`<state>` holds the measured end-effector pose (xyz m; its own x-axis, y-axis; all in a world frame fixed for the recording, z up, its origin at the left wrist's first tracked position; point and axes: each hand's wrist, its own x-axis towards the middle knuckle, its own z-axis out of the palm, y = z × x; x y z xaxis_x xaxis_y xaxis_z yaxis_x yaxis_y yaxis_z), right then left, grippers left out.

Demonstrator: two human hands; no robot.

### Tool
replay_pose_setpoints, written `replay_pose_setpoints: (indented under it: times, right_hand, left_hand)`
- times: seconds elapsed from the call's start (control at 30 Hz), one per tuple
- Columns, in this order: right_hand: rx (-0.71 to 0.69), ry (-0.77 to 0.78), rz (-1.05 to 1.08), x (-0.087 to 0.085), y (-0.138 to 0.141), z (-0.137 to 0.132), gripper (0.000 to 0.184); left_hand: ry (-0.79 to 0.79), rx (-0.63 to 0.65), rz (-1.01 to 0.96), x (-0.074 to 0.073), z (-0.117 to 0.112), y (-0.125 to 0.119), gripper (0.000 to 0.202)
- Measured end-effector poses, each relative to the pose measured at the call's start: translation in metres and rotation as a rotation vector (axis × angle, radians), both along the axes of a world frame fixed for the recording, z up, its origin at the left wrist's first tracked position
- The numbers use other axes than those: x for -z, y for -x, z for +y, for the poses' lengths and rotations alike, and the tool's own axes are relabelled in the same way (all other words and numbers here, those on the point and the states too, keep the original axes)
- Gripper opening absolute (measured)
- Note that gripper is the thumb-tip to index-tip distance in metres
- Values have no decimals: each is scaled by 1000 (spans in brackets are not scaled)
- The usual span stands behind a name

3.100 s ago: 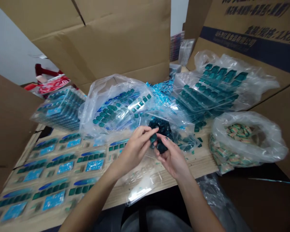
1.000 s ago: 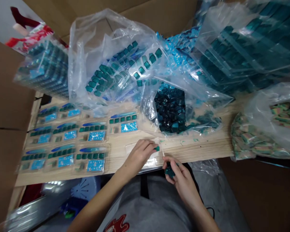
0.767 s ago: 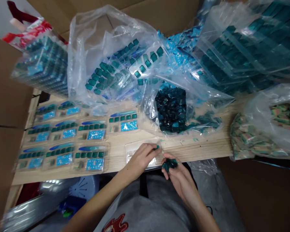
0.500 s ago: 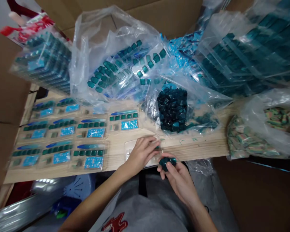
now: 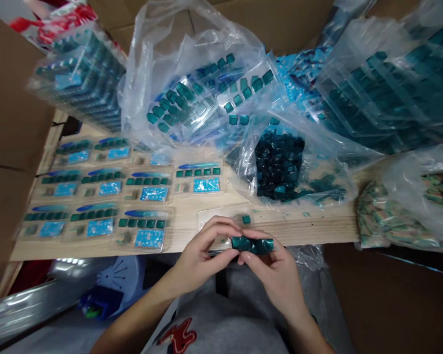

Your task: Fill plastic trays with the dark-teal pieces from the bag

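My left hand [image 5: 203, 255] and my right hand [image 5: 275, 268] meet above the front edge of a wooden board [image 5: 302, 228]. Between their fingertips they pinch a short row of glossy teal square pieces [image 5: 251, 244]. Under my left fingers lies a clear plastic blister tray [image 5: 217, 221], partly hidden, with one teal piece [image 5: 246, 220] resting near its right end. Just beyond my right hand sits a clear bag of dark teal pieces [image 5: 278, 164].
Blister-packed cards [image 5: 147, 187] of teal pieces with blue labels lie in rows on the board's left side. Plastic bags of stacked trays [image 5: 369, 93] crowd the back, a bag of multicoloured packets [image 5: 387, 216] sits right, and cardboard flaps surround everything.
My hands have come together, and the teal pieces once bunched in my right hand now form a row held by both hands. My left hand has lifted off the tray, and the view has shifted slightly.
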<state>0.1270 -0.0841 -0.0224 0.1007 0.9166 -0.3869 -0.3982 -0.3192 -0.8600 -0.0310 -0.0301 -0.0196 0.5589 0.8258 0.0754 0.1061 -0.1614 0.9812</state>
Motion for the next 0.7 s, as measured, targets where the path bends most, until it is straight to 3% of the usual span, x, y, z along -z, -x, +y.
replay_pose_setpoints:
  times: [0.13, 0.23, 0.37, 0.57, 0.7]
  right_hand:
    - [-38, 5, -67, -3, 6, 4, 21]
    - [-118, 34, -87, 4, 10, 3, 19]
    - [-139, 30, -185, 16, 12, -1, 14]
    - [-196, 72, -145, 21, 11, -6, 10]
    - [-216, 111, -83, 16, 9, -3, 15]
  left_hand:
    - [-21, -74, -76, 4, -2, 3, 19]
    - [78, -162, -81, 7, -3, 4, 11]
    - [422, -230, -112, 15, -6, 4, 14]
    - [1021, -238, -387, 24, -12, 2, 29]
    - [1164, -239, -441, 21, -10, -1, 29]
